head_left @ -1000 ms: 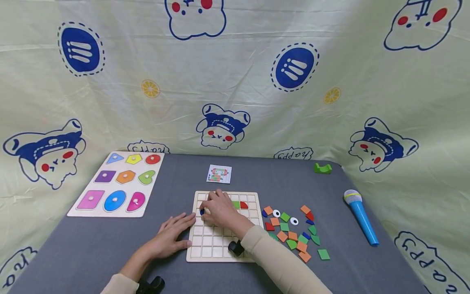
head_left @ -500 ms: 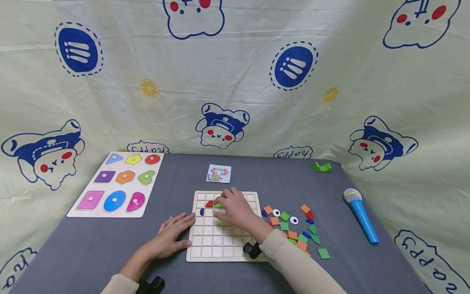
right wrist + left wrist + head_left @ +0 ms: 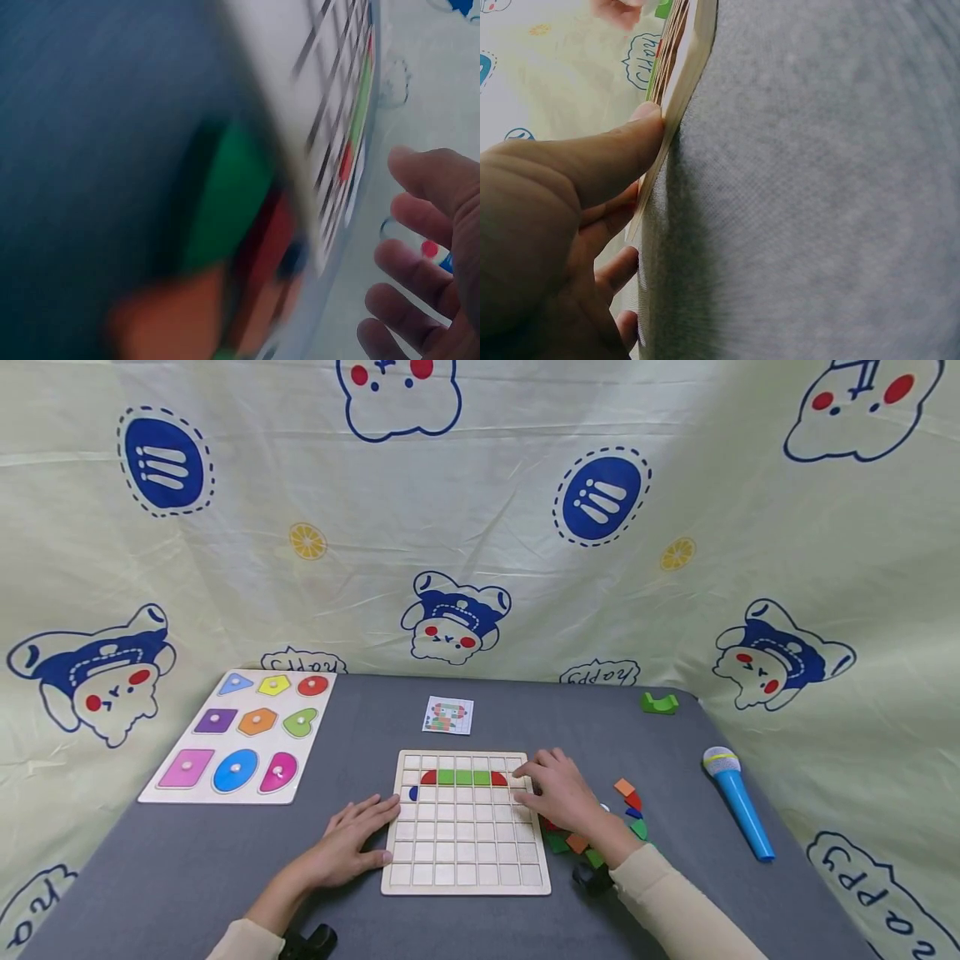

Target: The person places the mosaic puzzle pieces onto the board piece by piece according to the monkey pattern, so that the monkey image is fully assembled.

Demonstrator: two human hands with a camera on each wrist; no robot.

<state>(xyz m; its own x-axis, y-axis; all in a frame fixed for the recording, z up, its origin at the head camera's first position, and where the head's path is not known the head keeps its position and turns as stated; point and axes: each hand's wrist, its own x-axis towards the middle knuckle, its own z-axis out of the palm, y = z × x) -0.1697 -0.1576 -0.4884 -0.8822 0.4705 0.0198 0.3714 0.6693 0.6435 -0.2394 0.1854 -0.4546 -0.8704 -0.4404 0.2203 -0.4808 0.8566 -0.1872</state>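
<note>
A pale wooden grid board (image 3: 468, 852) lies on the table before me. Near its top runs a row of green squares (image 3: 465, 777) with a red rounded piece (image 3: 428, 777) at the left end and another red piece (image 3: 498, 779) at the right. One blue piece (image 3: 413, 793) sits in the left column below. My left hand (image 3: 348, 839) rests at the board's left edge, thumb (image 3: 622, 154) against its side in the left wrist view. Over the right edge hovers my right hand (image 3: 562, 793), its fingers (image 3: 409, 259) spread and holding nothing.
Loose orange, green, red and blue pieces (image 3: 577, 842) lie right of the board, partly hidden by my right arm. A patterned card (image 3: 447, 715) is behind it. A shape puzzle (image 3: 161, 785) lies far left; a toy microphone (image 3: 742, 810) and green arch block (image 3: 659, 703) are right.
My right hand has moved from the blue piece at the board's left, across the row, to the right edge. The coloured row is uncovered now. My left hand has stayed in place.
</note>
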